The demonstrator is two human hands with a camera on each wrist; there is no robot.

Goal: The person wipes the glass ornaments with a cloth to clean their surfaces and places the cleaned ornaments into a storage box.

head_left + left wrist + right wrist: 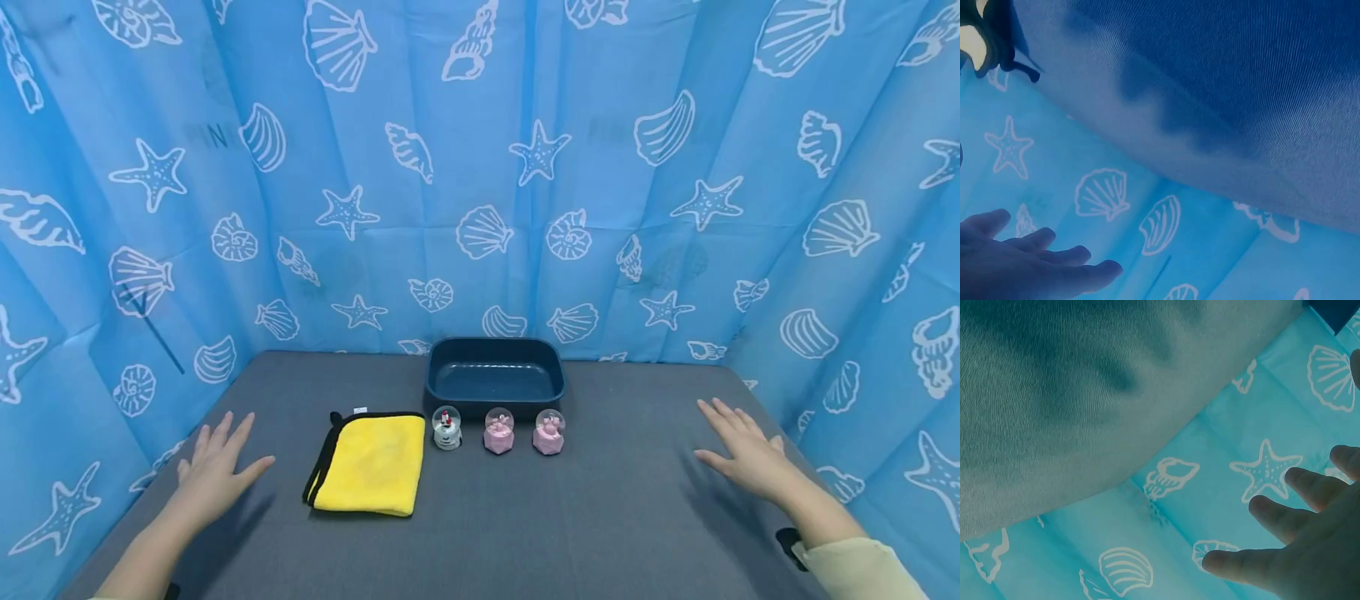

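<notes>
My left hand [213, 475] hovers over the left side of the table with its fingers spread, holding nothing. To its right lies a folded yellow cloth [371, 462] with black edging. On the opposite side my right hand [746, 450] is also raised, fingers apart and free of any object. Between the hands, three small snow globes stand in a row: a white one [447, 429] with a red figure inside, a pink one [498, 432], and another pink one [549, 433]. Just behind them sits a dark blue rectangular tray [495, 408].
The grey tabletop [487, 533] stretches under everything. A blue curtain [465, 167] printed with white shells and starfish encloses the back and both sides. In the left wrist view, part of the cloth [972, 47] shows at the upper left corner.
</notes>
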